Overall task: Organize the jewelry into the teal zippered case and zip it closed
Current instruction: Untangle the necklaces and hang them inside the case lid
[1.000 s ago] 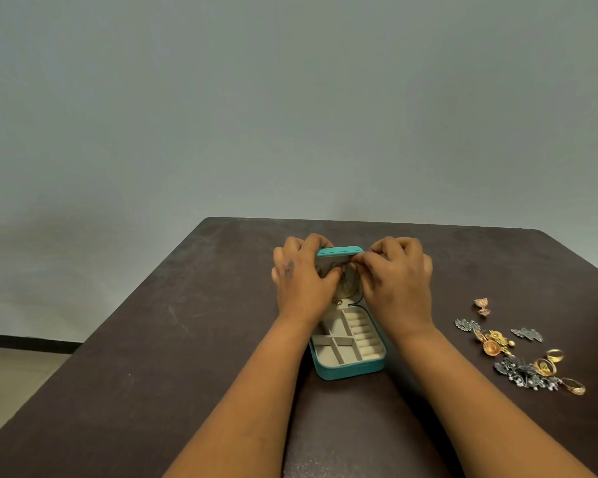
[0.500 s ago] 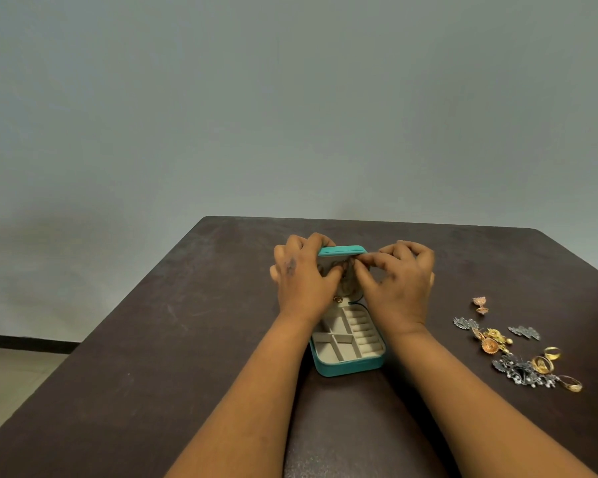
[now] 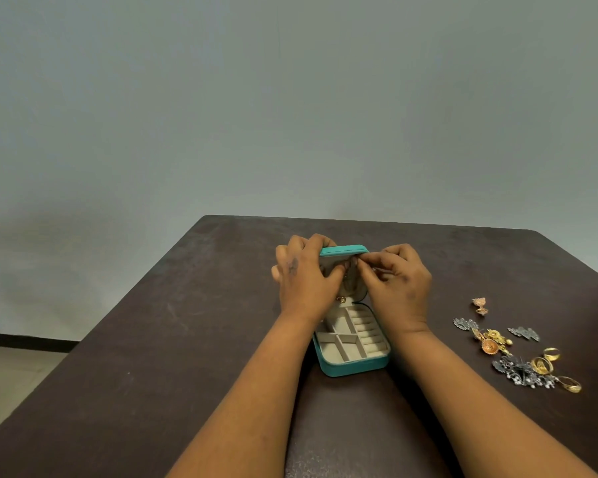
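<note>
The teal zippered case point(image 3: 353, 368) lies open at the middle of the table, its lid point(image 3: 344, 250) standing upright at the far side. Its beige tray has divided compartments and a ring roll. My left hand point(image 3: 304, 274) grips the lid's left side, thumb on its inner face. My right hand point(image 3: 394, 277) pinches something small against the lid's inside near the top; what it is stays hidden. A small gold pendant point(image 3: 341, 299) hangs at the lid's bottom. Loose jewelry lies to the right: gold earrings point(image 3: 491, 343), silver leaf pieces point(image 3: 465, 324), gold rings point(image 3: 551, 354).
The dark brown table point(image 3: 187, 339) ends at a far edge close behind the case and at a left edge over a pale floor. A plain grey wall stands behind. A rose-gold earring point(image 3: 479, 304) lies apart from the jewelry pile.
My right hand has shifted slightly right and up along the lid, its fingers now pinched nearer the lid's top. The left hand and the case stay in place.
</note>
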